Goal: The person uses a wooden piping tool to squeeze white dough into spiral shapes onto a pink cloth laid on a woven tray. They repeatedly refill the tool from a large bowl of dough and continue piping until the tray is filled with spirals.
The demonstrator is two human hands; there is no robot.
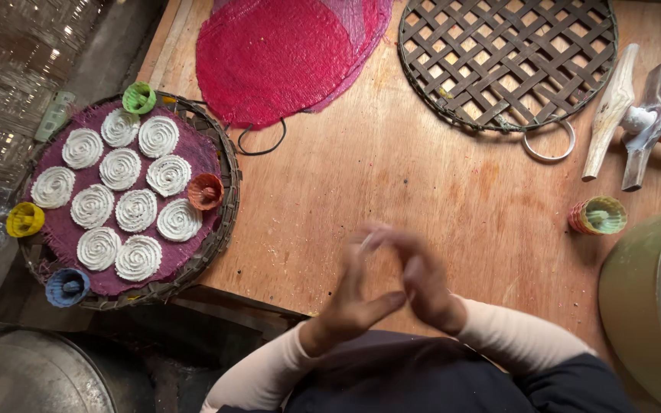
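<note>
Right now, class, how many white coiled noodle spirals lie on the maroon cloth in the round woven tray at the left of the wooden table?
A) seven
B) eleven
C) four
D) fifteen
B: eleven white coiled noodle spirals can be counted on the maroon cloth inside the round woven tray, lying in rough rows.

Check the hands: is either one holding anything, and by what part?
Cannot be told. The left hand and right hand are pressed together above the wooden table and motion-blurred; nothing shows between them.
</note>
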